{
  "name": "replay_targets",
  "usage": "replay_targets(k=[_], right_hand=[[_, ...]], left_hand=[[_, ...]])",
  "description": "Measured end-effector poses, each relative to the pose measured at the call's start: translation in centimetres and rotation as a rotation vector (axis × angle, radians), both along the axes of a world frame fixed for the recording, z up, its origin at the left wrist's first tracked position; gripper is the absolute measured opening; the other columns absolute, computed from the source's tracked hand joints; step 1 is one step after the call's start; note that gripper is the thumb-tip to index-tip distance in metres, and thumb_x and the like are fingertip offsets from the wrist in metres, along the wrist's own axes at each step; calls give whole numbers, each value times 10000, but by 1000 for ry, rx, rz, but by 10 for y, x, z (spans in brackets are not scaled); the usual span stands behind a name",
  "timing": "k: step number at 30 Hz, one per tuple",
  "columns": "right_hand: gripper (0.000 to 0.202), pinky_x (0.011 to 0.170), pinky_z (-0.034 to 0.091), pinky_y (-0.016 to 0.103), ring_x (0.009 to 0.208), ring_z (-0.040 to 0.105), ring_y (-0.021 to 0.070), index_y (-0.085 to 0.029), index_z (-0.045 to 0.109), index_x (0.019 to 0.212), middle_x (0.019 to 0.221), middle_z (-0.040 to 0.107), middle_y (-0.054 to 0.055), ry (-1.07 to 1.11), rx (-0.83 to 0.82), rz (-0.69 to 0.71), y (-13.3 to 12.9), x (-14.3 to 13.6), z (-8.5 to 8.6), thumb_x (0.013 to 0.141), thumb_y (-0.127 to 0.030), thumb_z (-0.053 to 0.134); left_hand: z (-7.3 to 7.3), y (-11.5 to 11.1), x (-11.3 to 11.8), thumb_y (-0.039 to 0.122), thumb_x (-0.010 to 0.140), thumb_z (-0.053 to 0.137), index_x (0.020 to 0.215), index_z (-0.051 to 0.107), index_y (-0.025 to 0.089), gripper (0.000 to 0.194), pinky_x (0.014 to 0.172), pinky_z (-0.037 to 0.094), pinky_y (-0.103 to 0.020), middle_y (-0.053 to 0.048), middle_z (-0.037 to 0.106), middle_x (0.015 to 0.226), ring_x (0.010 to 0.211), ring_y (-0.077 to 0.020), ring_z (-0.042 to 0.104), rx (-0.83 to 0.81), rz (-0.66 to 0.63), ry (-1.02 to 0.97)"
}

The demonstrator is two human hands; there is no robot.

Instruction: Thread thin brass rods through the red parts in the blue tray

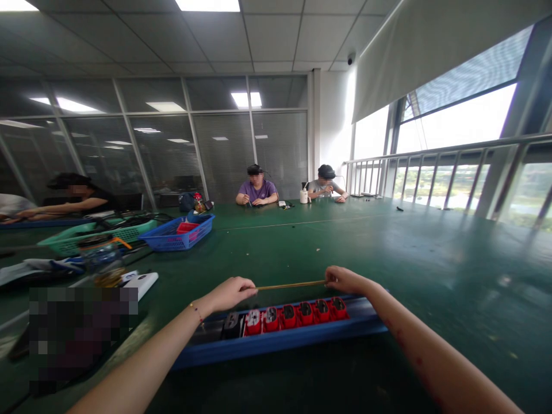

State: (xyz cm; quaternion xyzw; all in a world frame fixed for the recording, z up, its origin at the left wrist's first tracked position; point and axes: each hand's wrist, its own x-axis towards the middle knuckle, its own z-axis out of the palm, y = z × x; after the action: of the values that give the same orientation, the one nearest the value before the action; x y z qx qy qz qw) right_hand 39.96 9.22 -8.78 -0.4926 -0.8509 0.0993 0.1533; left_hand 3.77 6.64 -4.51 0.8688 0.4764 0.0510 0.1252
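Observation:
A thin yellow-brown rubber band [291, 285] is stretched nearly straight between my two hands, above the far edge of a long blue tray [276, 344]. My left hand [230, 292] pinches its left end, and my right hand [345, 280] pinches the other. Inside the tray several red blocks [288, 316] with grey or black tops stand in a row. At the row's left end is a dark block [233, 326]. Both wrists are over the ends of the tray, with my fingertips just beyond its far side.
On the left of the green table [276, 247] are a blue basket [176, 236] holding a red item, a green basket [69, 241], a jar [103, 259] and a white object [144, 286]. Two people [257, 190] sit across the table; another person [81, 198] is at far left.

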Motion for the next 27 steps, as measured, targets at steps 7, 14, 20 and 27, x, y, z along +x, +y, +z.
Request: replay_targets(k=[7, 14, 20, 27], right_hand=[[259, 594, 430, 217, 665, 507, 121, -173, 492, 900, 728, 528, -14, 527, -99, 90, -32, -10, 43, 815, -416, 467], [478, 477, 382, 219, 474, 447, 114, -176, 526, 945, 538, 428, -48, 1019, -7, -202, -60, -19, 52, 825, -583, 306], [463, 429, 345, 204, 448, 462, 113, -185, 526, 749, 516, 475, -28, 1174, -143, -261, -65, -25, 42, 779, -618, 365], [466, 435, 268, 216, 443, 338, 99, -183, 496, 596, 469, 342, -53, 704, -18, -199, -69, -33, 40, 833, -549, 331]], left_hand=[[22, -25, -3, 456, 856, 331, 961, 620, 215, 391, 712, 385, -231, -20, 641, 940, 840, -172, 557, 35, 42, -225], [30, -63, 11, 446, 877, 300, 1134, 551, 253, 407, 671, 389, -229, -29, 586, 868, 769, -155, 553, 146, 89, -245], [28, -82, 6, 400, 885, 314, 1194, 494, 295, 373, 642, 380, -216, -14, 543, 838, 745, -146, 542, 199, 108, -228], [25, -82, -3, 381, 894, 320, 1205, 483, 292, 362, 689, 380, -235, -12, 520, 863, 762, -144, 539, 232, 84, -206]])
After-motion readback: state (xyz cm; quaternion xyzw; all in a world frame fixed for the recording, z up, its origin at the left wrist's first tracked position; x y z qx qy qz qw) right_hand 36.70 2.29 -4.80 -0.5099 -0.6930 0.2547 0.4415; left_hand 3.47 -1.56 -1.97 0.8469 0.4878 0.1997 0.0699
